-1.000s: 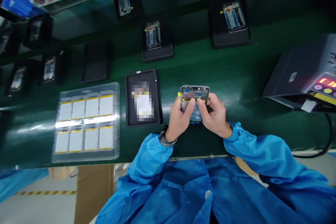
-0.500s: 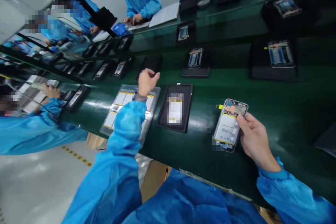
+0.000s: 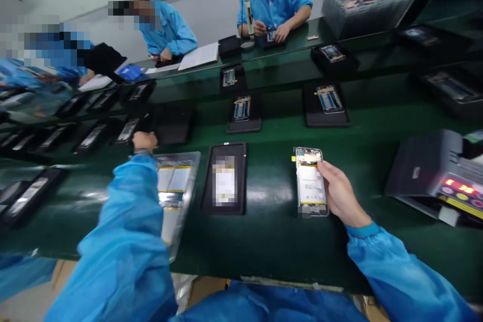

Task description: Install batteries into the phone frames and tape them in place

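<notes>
My right hand (image 3: 337, 188) grips an opened phone (image 3: 311, 183) by its right side, thumb on top. The phone's back is off, showing a white battery with yellow edges and a circuit board, and a yellow tab sticks out at its upper left. My left hand (image 3: 145, 141) reaches far forward, between a bare black tray (image 3: 175, 123) and a black tray with an opened phone (image 3: 128, 131). Its fingers are turned away, and whether they grip a tray is hidden. Below that forearm lies a clear plastic tray (image 3: 192, 171) of white batteries (image 3: 179, 178).
A black tray (image 3: 243, 196) holding a partly blurred phone (image 3: 225, 181) lies between my arms. Farther back, several trays with opened phones (image 3: 330, 99) stand along the green bench (image 3: 271, 246). At right is a device with a red display (image 3: 458, 186). Co-workers (image 3: 166, 30) sit opposite.
My left hand has moved left from the front of the bare black tray to its left side. The view has swung right, bringing in the red-display device. My right hand still holds the phone.
</notes>
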A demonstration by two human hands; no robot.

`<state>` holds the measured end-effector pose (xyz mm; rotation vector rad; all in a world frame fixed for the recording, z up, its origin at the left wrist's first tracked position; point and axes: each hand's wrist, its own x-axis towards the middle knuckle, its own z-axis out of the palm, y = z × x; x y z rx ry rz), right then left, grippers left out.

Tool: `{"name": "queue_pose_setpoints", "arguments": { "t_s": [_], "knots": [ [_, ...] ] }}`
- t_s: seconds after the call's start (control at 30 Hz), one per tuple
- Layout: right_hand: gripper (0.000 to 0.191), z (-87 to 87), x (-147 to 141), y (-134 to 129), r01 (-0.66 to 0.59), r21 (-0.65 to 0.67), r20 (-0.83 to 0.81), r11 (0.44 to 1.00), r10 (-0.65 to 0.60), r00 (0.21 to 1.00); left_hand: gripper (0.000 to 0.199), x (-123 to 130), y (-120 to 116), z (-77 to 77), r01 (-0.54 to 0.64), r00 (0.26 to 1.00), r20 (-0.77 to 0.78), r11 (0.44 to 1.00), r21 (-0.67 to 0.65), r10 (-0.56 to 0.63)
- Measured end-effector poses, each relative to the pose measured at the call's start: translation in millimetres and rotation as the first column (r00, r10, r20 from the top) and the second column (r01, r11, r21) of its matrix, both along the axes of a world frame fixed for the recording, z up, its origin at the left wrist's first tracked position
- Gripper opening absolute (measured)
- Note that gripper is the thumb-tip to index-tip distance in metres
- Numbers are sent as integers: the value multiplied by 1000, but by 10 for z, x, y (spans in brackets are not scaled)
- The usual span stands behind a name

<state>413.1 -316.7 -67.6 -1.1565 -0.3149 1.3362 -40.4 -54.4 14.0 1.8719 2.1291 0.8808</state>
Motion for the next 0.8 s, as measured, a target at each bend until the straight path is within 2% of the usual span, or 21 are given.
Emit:
{"name": "queue_pose_setpoints", "arguments": {
  "t_s": [0.1, 0.17, 0.2, 0.27, 0.33, 0.37, 0.43, 0.47, 0.5, 0.57, 0.63, 0.67, 0.73, 0.8],
  "knots": [
    [42, 49, 44, -21, 15, 67, 76, 998, -20, 997, 37, 76, -216, 150, -238, 971, 11, 971, -22, 238],
    [40, 97, 113, -40, 46, 117, 142, 992, -63, 988, 28, 299, -550, 110, -301, 947, 107, 953, -44, 304],
    [38, 120, 156, -49, 65, 145, 179, 987, -90, 980, 21, 467, -784, 37, -233, 958, 159, 972, -40, 237],
    [35, 156, 244, -68, 91, 207, 262, 974, -145, 954, 28, 893, -1360, -201, -30, 984, 177, 999, 44, 22],
    [33, 176, 315, -94, 86, 272, 349, 958, -182, 919, 36, 1381, -1988, -505, 158, 955, 241, 985, 72, -171],
    [32, 181, 337, -109, 71, 302, 387, 951, -190, 902, 35, 1618, -2277, -657, 236, 931, 279, 971, 36, -236],
    [33, 186, 353, -146, 27, 346, 451, 938, -192, 872, 31, 2017, -2728, -907, 306, 909, 311, 951, -45, -278],
    [33, 188, 345, -167, 7, 362, 479, 932, -192, 857, 30, 2160, -2874, -988, 307, 916, 296, 948, -85, -270],
    [34, 192, 328, -188, -11, 371, 504, 928, -192, 842, 30, 2263, -2969, -1032, 309, 927, 254, 946, -95, -277],
    [34, 208, 270, -231, -36, 372, 544, 928, -186, 818, 33, 2368, -3027, -1000, 307, 942, 155, 951, -34, -298],
    [35, 234, 190, -267, -59, 350, 562, 935, -159, 811, 37, 2411, -2971, -843, 330, 932, 132, 941, 78, -337],
    [35, 247, 146, -281, -71, 335, 561, 940, -139, 816, 39, 2440, -2920, -742, 358, 909, 186, 928, 106, -372],
    [36, 265, 54, -300, -88, 307, 545, 948, -99, 833, 40, 2546, -2803, -558, 456, 795, 408, 886, 86, -449],
    [37, 262, -32, -312, -102, 290, 519, 952, -67, 852, 39, 2706, -2691, -459, 580, 598, 656, 813, 42, -460]
  ]
}}
